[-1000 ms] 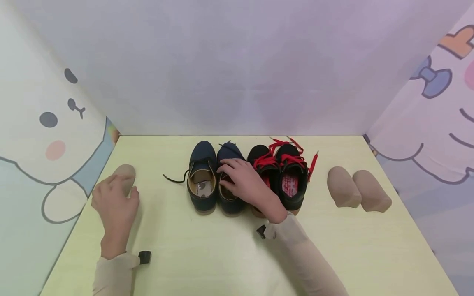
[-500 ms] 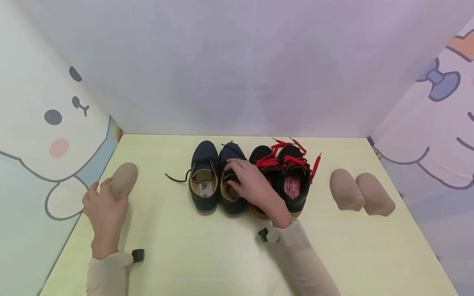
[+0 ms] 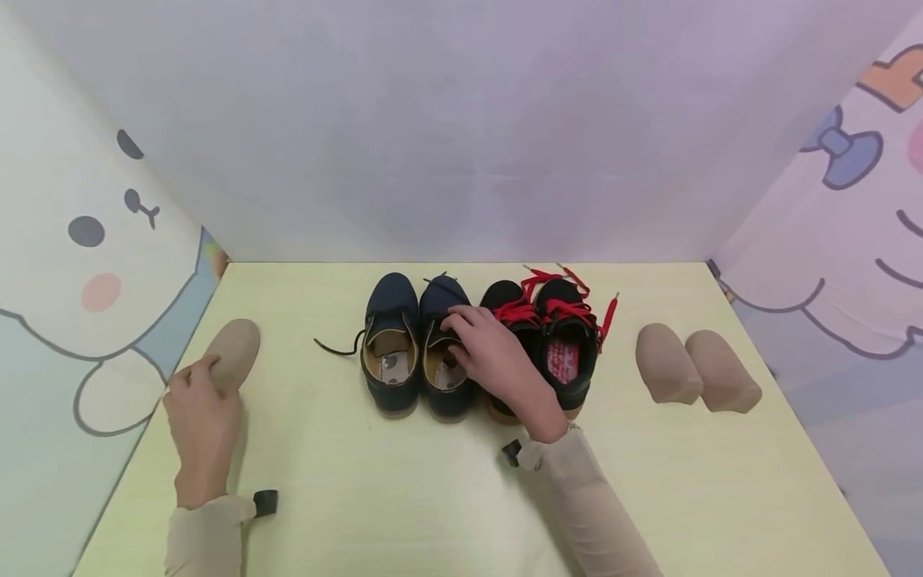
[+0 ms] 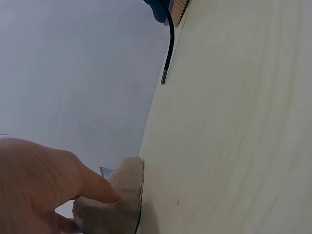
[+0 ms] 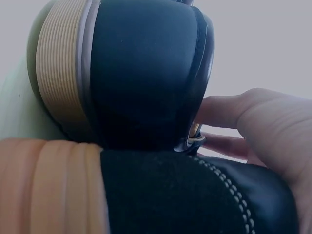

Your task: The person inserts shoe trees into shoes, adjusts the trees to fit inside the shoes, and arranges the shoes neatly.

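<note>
On the left side of the table, a beige shoe insert [image 3: 238,344] is pinched at its narrow end by my left hand [image 3: 203,417]. The left wrist view has the thumb [image 4: 100,187] pressed on the insert's surface. My right hand [image 3: 497,357] is over the right shoe of a navy pair, its fingers bent near the tongue and opening of this navy shoe [image 3: 441,296]. From the right wrist, the thumb [image 5: 219,109] appears at the collar of a dark shoe [image 5: 146,73]; the other fingertips are hidden. The left navy shoe [image 3: 392,296] stands beside it, untouched.
A black pair with red laces [image 3: 566,308] stands right beside the navy pair, partly under my right wrist. Farther right lie two more beige inserts [image 3: 663,361]. A loose black lace [image 3: 335,351] trails left. A pale wall [image 3: 461,144] closes off the table's back.
My left hand has drawn back from over the insert to its near end and taken hold there. The right hand has shifted slightly right, uncovering more of the navy shoe's insole.
</note>
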A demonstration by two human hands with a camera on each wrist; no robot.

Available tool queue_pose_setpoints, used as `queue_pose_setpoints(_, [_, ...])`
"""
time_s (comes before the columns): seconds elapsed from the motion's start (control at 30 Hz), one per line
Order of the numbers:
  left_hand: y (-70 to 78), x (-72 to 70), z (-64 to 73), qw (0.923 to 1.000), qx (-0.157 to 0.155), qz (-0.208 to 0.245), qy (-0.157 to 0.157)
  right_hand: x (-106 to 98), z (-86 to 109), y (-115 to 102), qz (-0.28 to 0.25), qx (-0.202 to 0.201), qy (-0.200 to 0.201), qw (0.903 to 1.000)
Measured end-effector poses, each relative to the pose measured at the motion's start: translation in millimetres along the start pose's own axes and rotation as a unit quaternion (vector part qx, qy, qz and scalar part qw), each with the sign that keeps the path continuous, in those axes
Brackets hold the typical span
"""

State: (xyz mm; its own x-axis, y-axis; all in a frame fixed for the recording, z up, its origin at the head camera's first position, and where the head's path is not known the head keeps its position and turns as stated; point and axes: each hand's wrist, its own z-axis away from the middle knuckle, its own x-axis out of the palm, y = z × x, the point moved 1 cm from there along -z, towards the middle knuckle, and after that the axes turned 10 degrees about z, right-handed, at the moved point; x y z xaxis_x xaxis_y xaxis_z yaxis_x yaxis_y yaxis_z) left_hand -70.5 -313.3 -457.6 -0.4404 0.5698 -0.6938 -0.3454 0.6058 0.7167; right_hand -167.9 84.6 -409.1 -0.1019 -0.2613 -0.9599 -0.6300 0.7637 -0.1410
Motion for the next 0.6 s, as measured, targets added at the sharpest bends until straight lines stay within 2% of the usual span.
queue_pose_setpoints(0.33, [0.6,-0.1,5.7,0.9996,0.009,0.025,0.006,-1,-0.2,4,0.021,-0.006,0.015,0.9997])
queue_pose_setpoints(0.6, [5.3,-3.8,16.1,0.9987,0.039,0.032,0.005,0,-1.2,4,0.010,-0.005,0.025,0.9996])
